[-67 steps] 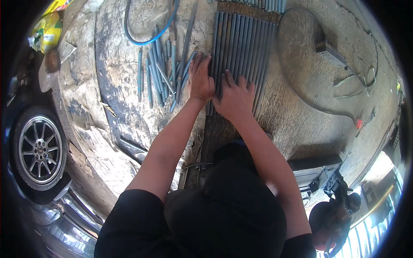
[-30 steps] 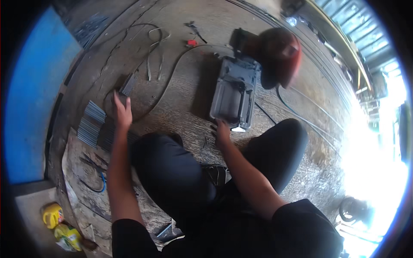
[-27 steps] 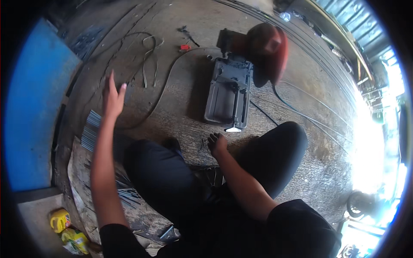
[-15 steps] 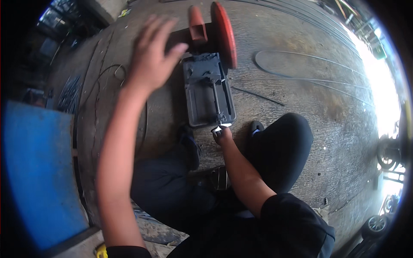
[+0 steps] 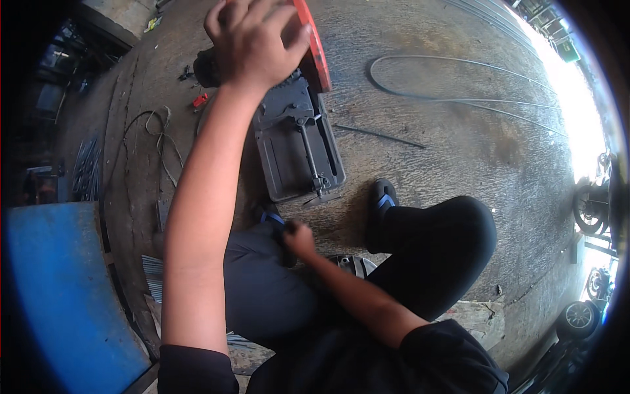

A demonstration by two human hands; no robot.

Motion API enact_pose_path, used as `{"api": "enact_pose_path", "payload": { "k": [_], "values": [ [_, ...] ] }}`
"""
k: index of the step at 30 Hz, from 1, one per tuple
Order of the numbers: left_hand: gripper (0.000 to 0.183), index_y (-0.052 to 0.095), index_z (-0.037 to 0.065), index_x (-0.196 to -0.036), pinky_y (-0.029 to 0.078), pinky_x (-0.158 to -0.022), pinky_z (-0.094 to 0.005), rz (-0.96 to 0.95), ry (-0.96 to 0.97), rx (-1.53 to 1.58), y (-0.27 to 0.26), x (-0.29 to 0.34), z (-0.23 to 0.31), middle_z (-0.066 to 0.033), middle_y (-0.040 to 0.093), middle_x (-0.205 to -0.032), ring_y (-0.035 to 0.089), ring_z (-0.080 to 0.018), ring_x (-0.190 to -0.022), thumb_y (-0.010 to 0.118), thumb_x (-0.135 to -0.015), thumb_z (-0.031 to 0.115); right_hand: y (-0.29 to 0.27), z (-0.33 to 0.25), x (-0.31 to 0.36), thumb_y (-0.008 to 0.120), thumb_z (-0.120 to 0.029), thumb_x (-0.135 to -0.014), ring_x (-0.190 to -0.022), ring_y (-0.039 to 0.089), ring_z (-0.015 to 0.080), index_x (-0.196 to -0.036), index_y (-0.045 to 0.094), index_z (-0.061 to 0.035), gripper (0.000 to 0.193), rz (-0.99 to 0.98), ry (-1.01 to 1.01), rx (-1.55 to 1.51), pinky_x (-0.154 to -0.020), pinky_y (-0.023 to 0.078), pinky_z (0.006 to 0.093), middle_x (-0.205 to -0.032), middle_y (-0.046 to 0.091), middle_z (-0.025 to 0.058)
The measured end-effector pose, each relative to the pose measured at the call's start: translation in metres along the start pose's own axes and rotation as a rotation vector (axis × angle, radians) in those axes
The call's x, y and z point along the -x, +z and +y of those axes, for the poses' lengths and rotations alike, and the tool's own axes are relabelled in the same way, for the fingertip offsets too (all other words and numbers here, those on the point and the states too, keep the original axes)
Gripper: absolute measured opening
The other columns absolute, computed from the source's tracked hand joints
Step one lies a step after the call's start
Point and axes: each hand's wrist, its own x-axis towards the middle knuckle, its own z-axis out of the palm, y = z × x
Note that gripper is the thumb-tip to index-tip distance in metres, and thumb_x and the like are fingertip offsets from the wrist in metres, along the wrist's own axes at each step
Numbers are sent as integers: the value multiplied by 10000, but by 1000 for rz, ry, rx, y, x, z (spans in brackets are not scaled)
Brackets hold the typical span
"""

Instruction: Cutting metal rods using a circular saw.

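A cut-off saw with a dark metal base (image 5: 275,157) and a red disc guard (image 5: 317,56) stands on the ground in front of me. My left hand (image 5: 256,49) is over its upper part, fingers spread and thumb out beside the guard, hiding much of the saw's head. A clamp screw (image 5: 308,148) runs along the base to a fitting at its near end. Below that end, by my left foot, my right hand (image 5: 300,241) is closed and slightly blurred. Whatever it may hold cannot be made out.
Right of the saw lie a thin rod (image 5: 380,135) and a long bent loop of rod (image 5: 394,92). A cord (image 5: 157,131) curls on the left, near a small red object (image 5: 200,100). A blue panel (image 5: 65,282) stands at lower left, wheels (image 5: 579,316) at far right.
My right hand has left the near end of the clamp and moved left and toward me. My left hand has moved up and right over the saw's head. The view has shifted.
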Motion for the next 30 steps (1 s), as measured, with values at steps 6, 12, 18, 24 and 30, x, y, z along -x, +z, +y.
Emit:
{"api": "enact_pose_path", "payload": {
  "k": [6, 12, 18, 24, 30],
  "values": [
    [102, 650, 0, -863, 423, -873, -436, 64, 81, 117, -10, -6, -35, -162, 633, -1008, 581, -332, -984, 614, -770, 19, -20, 33, -73, 714, -225, -851, -912, 574, 185, -1174, 482, 24, 469, 492, 311, -604, -822, 454, 317, -1040, 599, 86],
    [110, 650, -3, -876, 447, -833, -417, 45, -7, 228, -3, -2, -38, -161, 630, -992, 594, -319, -932, 596, -780, 0, -38, 4, -26, 562, -103, -774, -734, 600, 270, -862, 602, 24, 160, 445, -10, -277, -687, 469, 390, -823, 638, 178],
    [113, 659, 3, -853, 445, -829, -413, 80, 6, 238, -1, -4, -39, -151, 641, -952, 596, -321, -915, 590, -764, -12, -1, 2, -1, 633, -133, -766, -836, 655, 317, -973, 656, 7, 251, 245, -22, -386, -802, 504, 387, -900, 673, 201],
    [114, 662, 4, -846, 442, -833, -406, 89, 15, 232, -1, -3, -40, -142, 641, -952, 597, -318, -913, 588, -760, -10, -29, 35, -66, 607, -63, -818, -815, 598, 159, -1248, 469, 84, 475, 706, 238, -686, -693, 473, 310, -941, 622, 105],
    [103, 660, 6, -826, 443, -826, -409, 131, 1, 220, 1, -3, -37, -137, 640, -927, 595, -313, -901, 594, -749, -10, -23, 5, 10, 639, -116, -779, -867, 648, 306, -1101, 616, 48, 362, -197, -180, 165, -792, 503, 403, -951, 670, 198]
  ]
}}
